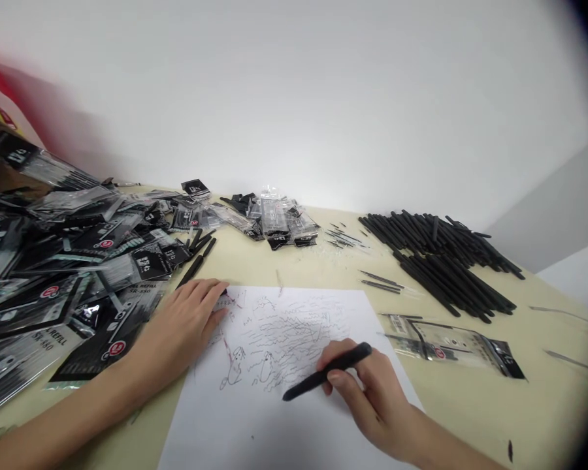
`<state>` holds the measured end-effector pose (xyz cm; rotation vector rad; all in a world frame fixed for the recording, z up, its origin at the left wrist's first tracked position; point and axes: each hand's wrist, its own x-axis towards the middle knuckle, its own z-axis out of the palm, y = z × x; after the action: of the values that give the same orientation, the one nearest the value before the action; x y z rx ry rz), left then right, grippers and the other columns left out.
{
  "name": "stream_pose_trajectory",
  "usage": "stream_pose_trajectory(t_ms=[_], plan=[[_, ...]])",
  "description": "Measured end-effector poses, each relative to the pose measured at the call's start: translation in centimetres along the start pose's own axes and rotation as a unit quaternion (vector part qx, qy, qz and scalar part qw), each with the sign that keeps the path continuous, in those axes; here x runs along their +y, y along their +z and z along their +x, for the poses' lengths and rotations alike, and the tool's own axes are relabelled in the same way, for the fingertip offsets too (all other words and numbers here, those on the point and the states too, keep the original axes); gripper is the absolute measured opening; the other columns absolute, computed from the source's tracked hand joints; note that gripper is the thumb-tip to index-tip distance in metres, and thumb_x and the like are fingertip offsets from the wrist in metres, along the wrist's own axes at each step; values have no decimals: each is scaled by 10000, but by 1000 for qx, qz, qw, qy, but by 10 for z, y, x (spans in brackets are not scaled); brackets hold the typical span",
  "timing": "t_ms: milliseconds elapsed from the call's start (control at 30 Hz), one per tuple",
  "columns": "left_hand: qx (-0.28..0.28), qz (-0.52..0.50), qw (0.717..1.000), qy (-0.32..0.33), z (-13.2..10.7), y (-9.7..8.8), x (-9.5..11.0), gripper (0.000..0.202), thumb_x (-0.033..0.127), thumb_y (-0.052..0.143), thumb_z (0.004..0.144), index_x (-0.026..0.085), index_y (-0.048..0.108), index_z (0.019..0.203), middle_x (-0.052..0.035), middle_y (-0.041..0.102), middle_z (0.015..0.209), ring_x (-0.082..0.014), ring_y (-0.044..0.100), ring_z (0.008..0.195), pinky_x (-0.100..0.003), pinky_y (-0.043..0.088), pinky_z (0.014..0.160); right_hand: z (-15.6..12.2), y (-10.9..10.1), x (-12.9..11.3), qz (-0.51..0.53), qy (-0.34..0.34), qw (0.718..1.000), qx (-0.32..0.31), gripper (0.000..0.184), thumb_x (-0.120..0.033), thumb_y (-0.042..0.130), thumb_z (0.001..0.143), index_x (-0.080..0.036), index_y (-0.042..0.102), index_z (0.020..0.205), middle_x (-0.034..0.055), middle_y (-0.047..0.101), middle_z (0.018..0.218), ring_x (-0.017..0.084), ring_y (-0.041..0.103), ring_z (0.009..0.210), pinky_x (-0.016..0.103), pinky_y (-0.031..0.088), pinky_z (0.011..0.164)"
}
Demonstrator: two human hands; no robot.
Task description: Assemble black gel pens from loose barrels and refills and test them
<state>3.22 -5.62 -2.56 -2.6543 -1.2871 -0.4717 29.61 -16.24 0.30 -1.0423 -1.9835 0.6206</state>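
My right hand (367, 395) is closed round a black pen (326, 372), its tip touching a white sheet of paper (284, 398) covered in scribbles and small doodles. My left hand (189, 320) lies flat with fingers stretched out on the sheet's upper left corner, holding nothing. The sheet rests on a pale yellow table (470, 405).
A big heap of packaged pen refills (63, 274) fills the left side. More clear packets (284, 222) lie at the back middle. A pile of black pen barrels (441, 258) sits at the back right. One packet (451, 343) and loose thin refills (379, 281) lie right of the sheet.
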Motion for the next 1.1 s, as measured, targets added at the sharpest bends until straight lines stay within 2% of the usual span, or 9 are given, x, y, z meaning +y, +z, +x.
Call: stream_pose_trajectory(t_ms=[100, 267, 733, 867, 967, 1100], plan=[[-19, -6, 1000, -14, -3, 4, 3, 342, 265, 378, 896, 132, 441, 1204, -115, 520, 1180, -266, 468, 1071, -436, 397, 897, 1, 0, -4, -10, -33, 999, -10, 66, -172, 426, 887, -178, 492, 886, 4, 564, 647, 108, 528, 561, 210, 426, 553], [-17, -7, 1000, -19, -3, 4, 7, 326, 256, 366, 899, 138, 456, 1190, -108, 520, 1182, -265, 469, 1074, -436, 405, 889, 3, -2, -8, -33, -69, 997, -17, 58, -168, 430, 884, -188, 485, 887, 9, 567, 655, 116, 499, 545, 221, 416, 539], [-15, 0, 1000, -19, -2, 2, 10, 321, 259, 373, 896, 128, 478, 1170, -119, 531, 1160, -277, 481, 1057, -446, 413, 874, 4, -5, -6, -68, -78, 995, 2, 100, -120, 412, 862, -196, 473, 883, 11, 573, 673, 126, 527, 563, 233, 424, 558], [-1, -13, 1000, -13, -3, 1, 7, 296, 264, 373, 894, 150, 505, 1133, -112, 542, 1133, -264, 504, 1025, -433, 424, 855, 4, -6, -6, -67, -67, 995, 10, 103, -113, 422, 854, -197, 482, 858, 8, 573, 667, 124, 527, 564, 227, 421, 547], [5, -23, 1000, -14, -2, -1, 5, 277, 243, 359, 897, 149, 522, 1101, -108, 560, 1077, -258, 516, 981, -424, 435, 829, 1, -5, -3, -56, -53, 996, 38, 102, -114, 440, 853, -200, 493, 867, -5, 560, 655, 112, 515, 546, 217, 413, 528], [-3, -37, 999, -25, -1, -4, 3, 261, 207, 362, 892, 136, 537, 1072, -104, 570, 1000, -253, 524, 928, -419, 443, 801, -2, -2, 4, 2, 14, 996, 87, 131, -154, 445, 879, -213, 524, 964, 7, 564, 708, 125, 533, 598, 240, 438, 555]])
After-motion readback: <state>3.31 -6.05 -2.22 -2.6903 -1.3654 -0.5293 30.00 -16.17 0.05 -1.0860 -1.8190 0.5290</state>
